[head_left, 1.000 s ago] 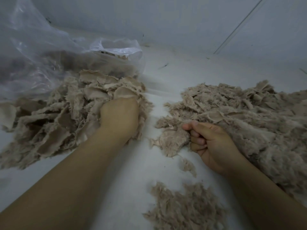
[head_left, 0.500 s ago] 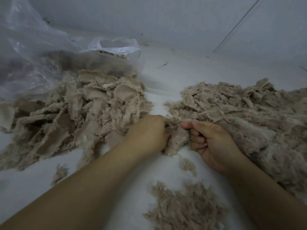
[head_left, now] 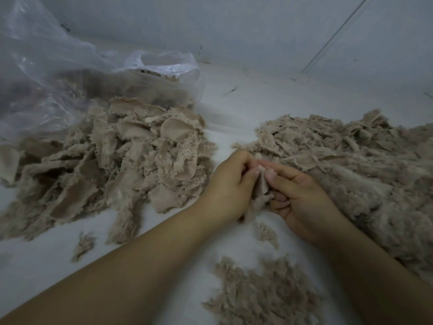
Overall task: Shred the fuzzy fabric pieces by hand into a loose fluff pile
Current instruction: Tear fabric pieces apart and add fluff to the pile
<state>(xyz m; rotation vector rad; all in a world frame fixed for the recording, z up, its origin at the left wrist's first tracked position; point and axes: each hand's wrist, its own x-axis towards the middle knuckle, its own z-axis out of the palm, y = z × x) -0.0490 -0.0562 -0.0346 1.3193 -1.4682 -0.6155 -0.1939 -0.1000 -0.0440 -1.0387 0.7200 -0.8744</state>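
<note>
A small beige fuzzy fabric piece hangs between my two hands at the centre of the head view. My left hand pinches its left edge with thumb and fingers. My right hand pinches its right edge, fingers curled round it. A heap of whole fabric pieces lies to the left. A broad pile of torn pieces and fluff spreads to the right. Loose fluff lies on the white surface in front of my hands.
A clear plastic bag with more fabric inside lies open at the back left, behind the left heap. A stray tuft sits near my left forearm. A grey wall closes off the back.
My left hand left the left heap, crossed to the right and took hold of the piece my right hand held. Both hands have lifted it slightly off the surface.
</note>
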